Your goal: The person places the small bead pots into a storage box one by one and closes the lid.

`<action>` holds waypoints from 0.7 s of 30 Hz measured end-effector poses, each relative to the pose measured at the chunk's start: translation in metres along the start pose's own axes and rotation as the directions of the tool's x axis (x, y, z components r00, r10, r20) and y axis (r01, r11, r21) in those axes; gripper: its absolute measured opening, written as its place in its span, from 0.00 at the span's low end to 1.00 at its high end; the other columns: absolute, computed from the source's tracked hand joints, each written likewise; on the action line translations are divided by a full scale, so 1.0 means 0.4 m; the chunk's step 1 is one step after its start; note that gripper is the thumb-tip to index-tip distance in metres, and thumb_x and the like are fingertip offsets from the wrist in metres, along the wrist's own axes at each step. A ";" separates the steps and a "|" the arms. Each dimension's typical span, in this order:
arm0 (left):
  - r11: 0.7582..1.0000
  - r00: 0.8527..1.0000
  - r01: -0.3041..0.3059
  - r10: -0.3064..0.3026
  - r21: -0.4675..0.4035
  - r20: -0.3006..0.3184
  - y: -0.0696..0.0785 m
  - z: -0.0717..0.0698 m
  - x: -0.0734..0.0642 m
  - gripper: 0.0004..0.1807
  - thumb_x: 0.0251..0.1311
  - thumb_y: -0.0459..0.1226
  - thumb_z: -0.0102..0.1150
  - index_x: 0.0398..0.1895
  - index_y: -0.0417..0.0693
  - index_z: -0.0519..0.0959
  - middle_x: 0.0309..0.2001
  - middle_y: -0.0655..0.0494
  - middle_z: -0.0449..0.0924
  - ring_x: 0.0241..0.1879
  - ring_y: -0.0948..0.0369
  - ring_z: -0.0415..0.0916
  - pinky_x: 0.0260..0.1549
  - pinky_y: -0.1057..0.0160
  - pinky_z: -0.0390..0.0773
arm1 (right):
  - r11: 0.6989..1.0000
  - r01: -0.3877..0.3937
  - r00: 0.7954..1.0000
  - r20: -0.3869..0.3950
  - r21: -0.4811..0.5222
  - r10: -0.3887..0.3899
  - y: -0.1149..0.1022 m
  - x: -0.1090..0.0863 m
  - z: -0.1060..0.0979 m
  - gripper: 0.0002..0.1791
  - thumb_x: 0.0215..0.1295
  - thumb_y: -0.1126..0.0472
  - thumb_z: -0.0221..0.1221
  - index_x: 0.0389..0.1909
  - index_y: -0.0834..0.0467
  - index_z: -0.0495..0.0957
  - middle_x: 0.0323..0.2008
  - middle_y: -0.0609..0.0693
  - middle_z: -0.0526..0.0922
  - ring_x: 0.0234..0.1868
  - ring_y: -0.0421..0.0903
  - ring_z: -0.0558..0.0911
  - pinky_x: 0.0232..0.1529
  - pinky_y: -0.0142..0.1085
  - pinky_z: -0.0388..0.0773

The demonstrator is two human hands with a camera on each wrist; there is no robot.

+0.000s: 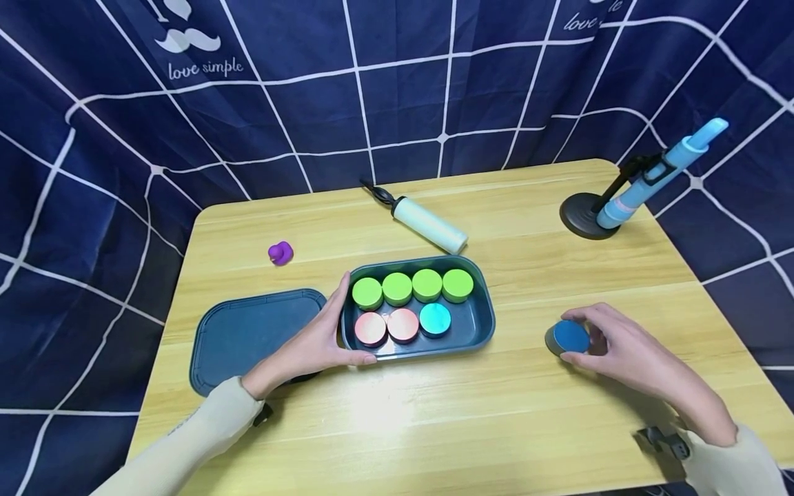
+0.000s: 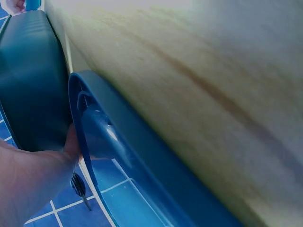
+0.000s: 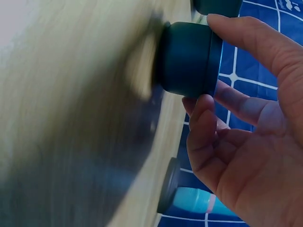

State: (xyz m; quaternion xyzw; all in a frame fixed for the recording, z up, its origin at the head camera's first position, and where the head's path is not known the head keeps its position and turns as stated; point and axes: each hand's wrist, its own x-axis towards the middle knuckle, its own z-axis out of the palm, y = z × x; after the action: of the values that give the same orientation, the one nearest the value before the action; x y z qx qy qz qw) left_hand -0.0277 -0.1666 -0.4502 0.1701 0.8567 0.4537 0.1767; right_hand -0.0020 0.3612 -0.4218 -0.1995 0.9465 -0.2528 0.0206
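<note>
In the head view my left hand (image 1: 316,337) grips the left end of a dark blue-grey box (image 1: 486,324), thumb along its front wall. Inside stand several green-topped round jars (image 1: 397,288) in the back row, with two pink-topped jars (image 1: 403,324) and one light-blue-topped jar (image 1: 435,318) in front. Off to the right, my right hand (image 1: 626,351) pinches a small round jar with a blue lid (image 1: 571,336) between thumb and fingers. The right wrist view shows that jar (image 3: 189,59) upright, close to the tabletop; whether it touches the wood I cannot tell.
Left of the box lies a matching flat lid (image 1: 248,337), partly behind my left forearm. A purple toy duck (image 1: 281,253) and a pale hand pump (image 1: 429,224) lie farther back. A light-blue device on a black stand (image 1: 645,179) stands at the right rear.
</note>
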 end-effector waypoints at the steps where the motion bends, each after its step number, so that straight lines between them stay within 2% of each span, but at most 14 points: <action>1: 1.000 1.000 0.001 -0.001 0.001 0.000 0.000 0.000 -0.001 0.81 0.51 0.61 0.86 0.91 0.60 0.29 0.89 0.54 0.32 0.86 0.46 0.39 0.76 0.32 0.56 | 1.000 0.001 1.000 0.003 0.006 -0.001 0.002 0.000 0.001 0.32 0.55 0.58 0.85 0.59 0.57 0.83 0.39 0.43 0.76 0.35 0.38 0.74 0.33 0.32 0.73; 10: 1.000 1.000 0.000 0.000 0.001 0.001 0.000 0.000 0.000 0.81 0.51 0.61 0.86 0.91 0.60 0.30 0.90 0.54 0.32 0.86 0.47 0.39 0.76 0.33 0.56 | 1.000 0.012 1.000 0.001 0.011 -0.012 0.014 0.009 -0.001 0.32 0.54 0.61 0.84 0.59 0.58 0.82 0.42 0.44 0.80 0.36 0.37 0.75 0.34 0.31 0.75; 21: 1.000 1.000 -0.005 0.005 0.000 0.005 0.003 -0.001 0.000 0.81 0.52 0.60 0.86 0.91 0.60 0.30 0.90 0.53 0.32 0.86 0.46 0.39 0.76 0.32 0.55 | 1.000 0.004 0.989 -0.148 0.027 0.000 0.013 0.027 -0.006 0.34 0.49 0.64 0.85 0.59 0.58 0.83 0.38 0.46 0.77 0.35 0.38 0.73 0.34 0.26 0.70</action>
State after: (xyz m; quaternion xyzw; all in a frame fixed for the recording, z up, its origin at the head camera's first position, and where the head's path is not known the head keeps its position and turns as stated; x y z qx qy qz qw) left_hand -0.0275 -0.1662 -0.4490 0.1731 0.8559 0.4538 0.1777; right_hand -0.0142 0.3622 -0.4216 -0.1808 0.9416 -0.2800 -0.0473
